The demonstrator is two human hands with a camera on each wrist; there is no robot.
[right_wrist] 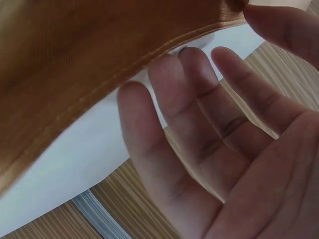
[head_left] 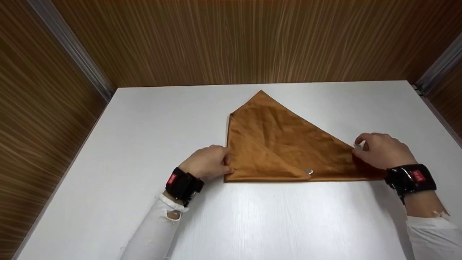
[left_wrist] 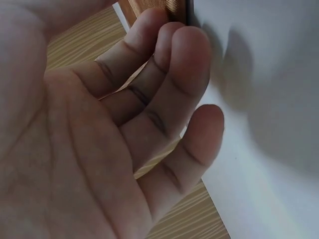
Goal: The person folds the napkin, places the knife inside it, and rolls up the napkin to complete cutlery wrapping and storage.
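Pinching cloth [head_left: 285, 144] | left hand [head_left: 207, 162]: left fold | right hand [head_left: 382, 150]: right corner

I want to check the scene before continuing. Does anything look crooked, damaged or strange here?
Mostly not. The brown cloth lies flat on the white table, its left corner folded in. One small oddity: a pale tag-like bit peeks out at the flap's tip. The left hand and right hand hold its corners.
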